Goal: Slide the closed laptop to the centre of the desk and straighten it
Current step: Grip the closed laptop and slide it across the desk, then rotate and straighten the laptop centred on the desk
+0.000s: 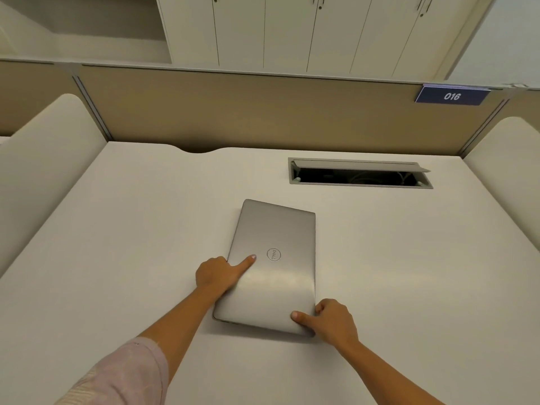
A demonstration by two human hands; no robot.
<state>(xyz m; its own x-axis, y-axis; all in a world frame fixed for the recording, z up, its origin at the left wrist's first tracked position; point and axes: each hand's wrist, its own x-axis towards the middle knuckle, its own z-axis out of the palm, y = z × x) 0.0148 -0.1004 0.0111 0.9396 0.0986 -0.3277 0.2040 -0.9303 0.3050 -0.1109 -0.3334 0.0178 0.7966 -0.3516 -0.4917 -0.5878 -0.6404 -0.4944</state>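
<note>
A closed silver laptop [274, 229] with a round logo lies on the white desk [117, 229], near its middle, with its long side running away from me and slightly skewed. My left hand [217, 274] grips the laptop's left edge, thumb lying on the lid beside the logo. My right hand [331, 320] holds the near right corner, thumb pressed on the lid and fingers curled around the edge.
An open cable hatch [359, 173] is set in the desk behind the laptop to the right. A beige partition [248, 109] with a blue tag reading 016 [452, 96] closes the far side. Rounded white side panels [43, 159] flank the desk.
</note>
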